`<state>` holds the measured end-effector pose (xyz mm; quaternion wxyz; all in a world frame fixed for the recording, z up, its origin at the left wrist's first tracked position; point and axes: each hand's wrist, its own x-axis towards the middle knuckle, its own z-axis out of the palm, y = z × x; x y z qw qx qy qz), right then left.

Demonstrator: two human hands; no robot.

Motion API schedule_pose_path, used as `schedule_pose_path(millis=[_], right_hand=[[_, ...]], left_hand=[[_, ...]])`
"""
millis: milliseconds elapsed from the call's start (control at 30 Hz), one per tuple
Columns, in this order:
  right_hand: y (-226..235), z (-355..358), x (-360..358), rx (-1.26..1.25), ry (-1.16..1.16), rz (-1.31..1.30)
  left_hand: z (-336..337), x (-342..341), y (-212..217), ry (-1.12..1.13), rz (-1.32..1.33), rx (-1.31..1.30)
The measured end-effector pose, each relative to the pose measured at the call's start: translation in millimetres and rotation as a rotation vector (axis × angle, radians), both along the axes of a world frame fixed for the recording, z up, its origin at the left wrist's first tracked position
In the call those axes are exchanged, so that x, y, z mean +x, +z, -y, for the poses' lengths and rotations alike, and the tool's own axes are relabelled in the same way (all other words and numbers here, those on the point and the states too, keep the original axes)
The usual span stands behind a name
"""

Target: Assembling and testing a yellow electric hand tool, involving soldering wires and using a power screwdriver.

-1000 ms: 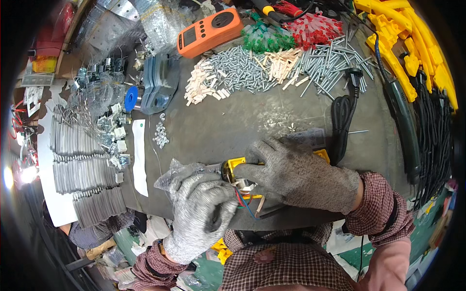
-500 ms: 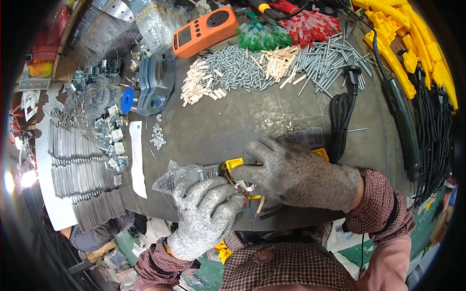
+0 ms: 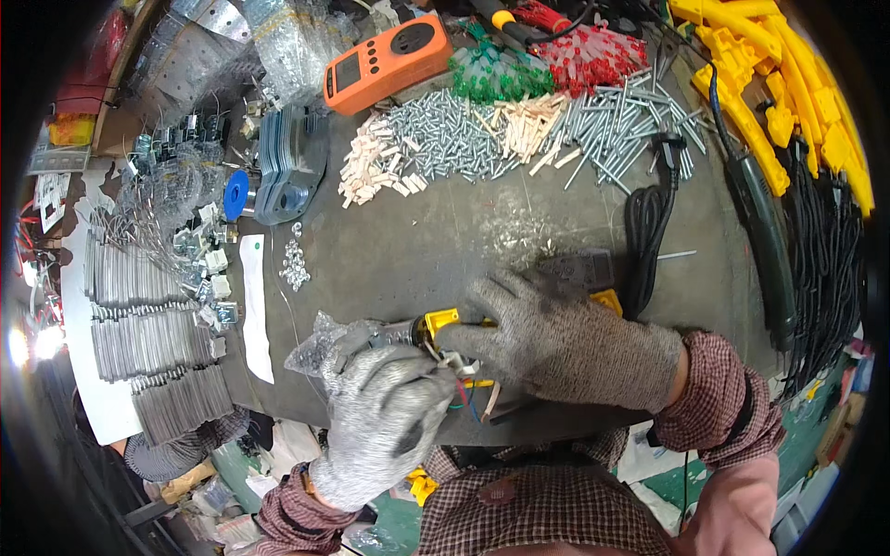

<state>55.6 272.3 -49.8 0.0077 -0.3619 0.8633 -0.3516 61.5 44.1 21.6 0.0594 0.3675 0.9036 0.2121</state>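
A tool with a yellow plastic housing and a dark, silvery cylindrical body lies near the table's front edge. Bubble wrap covers its left end. Thin colored wires and a white part stick out of the housing. In a dark grey glove, my right hand grips the housing from the right, thumb and fingers round it. My left hand, in a light grey glove, has its fingers curled together at the wires; motion blurs it slightly, and its fingertips are partly hidden.
Behind lie screws, wooden pegs, and an orange meter. A coiled black cord and a black corded tool are at the right, beside yellow housings. Stacked metal strips sit left.
My left hand has turned and shifted slightly down at the wires, its fingers bunching closer. My right hand keeps its grip on the housing. The whole view has shifted slightly left.
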Motion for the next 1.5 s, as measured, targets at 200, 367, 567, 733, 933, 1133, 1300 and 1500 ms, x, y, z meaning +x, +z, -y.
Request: schedule_pose_path(millis=[200, 367, 567, 733, 933, 1133, 1300, 1500], right_hand=[[9.1, -1.3, -1.3, 0.012, -0.022, -0.022], [13.7, -2.8, 0.8, 0.033, 0.003, -0.016], [51.6, 2.1, 58.9, 0.035, -0.151, 0.214], [36.5, 16.0, 82.4, -0.208, -0.240, 0.546], [70.0, -6.4, 79.0, 0.136, -0.599, 0.423], [54.6, -0.1, 75.8, 0.047, -0.510, 0.403], [72.9, 3.0, 69.8, 0.067, -0.473, 0.531], [64.2, 10.5, 66.0, 0.171, -0.435, 0.435]], left_hand=[[1.6, 4.9, -4.0, 0.033, 0.002, 0.026], [5.1, 1.4, -12.4, -0.071, -0.098, -0.019], [11.2, -5.8, -17.4, -0.058, 0.086, 0.140], [14.7, -12.1, -22.9, -0.170, 0.069, 0.221], [19.7, -9.5, -32.8, -0.196, -0.040, 0.201], [18.1, -6.2, -27.1, -0.223, -0.022, 0.286], [15.6, -1.8, -35.2, -0.215, -0.057, 0.298], [16.3, -4.7, -40.3, -0.206, 0.025, 0.350]])
